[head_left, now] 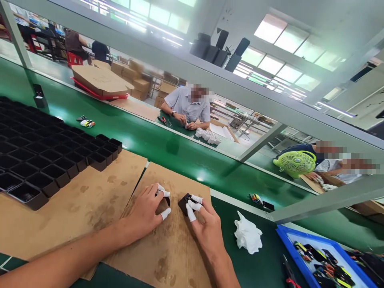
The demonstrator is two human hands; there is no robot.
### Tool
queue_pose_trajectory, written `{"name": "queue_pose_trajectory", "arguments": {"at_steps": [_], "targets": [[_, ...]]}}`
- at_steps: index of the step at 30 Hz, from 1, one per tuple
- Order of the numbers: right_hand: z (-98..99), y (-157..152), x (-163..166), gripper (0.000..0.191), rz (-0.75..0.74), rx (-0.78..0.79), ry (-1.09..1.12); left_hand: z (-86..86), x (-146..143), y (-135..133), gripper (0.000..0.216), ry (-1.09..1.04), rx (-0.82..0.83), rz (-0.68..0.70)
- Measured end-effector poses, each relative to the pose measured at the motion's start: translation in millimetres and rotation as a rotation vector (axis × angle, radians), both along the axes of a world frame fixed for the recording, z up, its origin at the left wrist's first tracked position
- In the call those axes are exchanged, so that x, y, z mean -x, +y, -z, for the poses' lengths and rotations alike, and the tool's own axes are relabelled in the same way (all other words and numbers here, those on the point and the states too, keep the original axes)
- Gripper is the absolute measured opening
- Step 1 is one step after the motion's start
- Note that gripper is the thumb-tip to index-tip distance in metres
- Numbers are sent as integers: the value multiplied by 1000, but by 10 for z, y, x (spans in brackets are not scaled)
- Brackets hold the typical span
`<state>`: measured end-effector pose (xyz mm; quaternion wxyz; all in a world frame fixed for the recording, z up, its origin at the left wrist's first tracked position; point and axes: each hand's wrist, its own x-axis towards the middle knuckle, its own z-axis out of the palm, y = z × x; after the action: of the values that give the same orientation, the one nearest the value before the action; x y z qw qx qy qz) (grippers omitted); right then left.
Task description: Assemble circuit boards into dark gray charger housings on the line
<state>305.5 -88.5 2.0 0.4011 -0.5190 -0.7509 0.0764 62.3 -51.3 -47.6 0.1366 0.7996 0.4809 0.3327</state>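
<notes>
My left hand [147, 212] rests on a stained cardboard sheet [168, 248], its fingers in white finger cots closed around a small dark piece [164, 205]. My right hand [207, 226] lies just to the right of it, also in white finger cots, pinching a small black box-shaped part [184, 201] against the cardboard. The two parts sit a few centimetres apart.
A large black tray of square cells [45, 160] fills the left. A crumpled white cloth [247, 236] lies right of my hands. A blue bin of small parts [324, 260] sits at the lower right. Across the green conveyor belt [168, 148], other people work; a green fan [295, 163] stands there.
</notes>
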Motion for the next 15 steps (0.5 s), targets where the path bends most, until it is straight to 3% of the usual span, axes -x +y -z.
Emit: {"name": "queue_pose_trajectory", "arguments": {"at_steps": [8,15], "targets": [[70,-16,15,19,62,-29,-73,-1,10,-5,18,3,12,-23],[14,-2,106,19,98,4,-62,19,11,27,21,15,35,-69]]}}
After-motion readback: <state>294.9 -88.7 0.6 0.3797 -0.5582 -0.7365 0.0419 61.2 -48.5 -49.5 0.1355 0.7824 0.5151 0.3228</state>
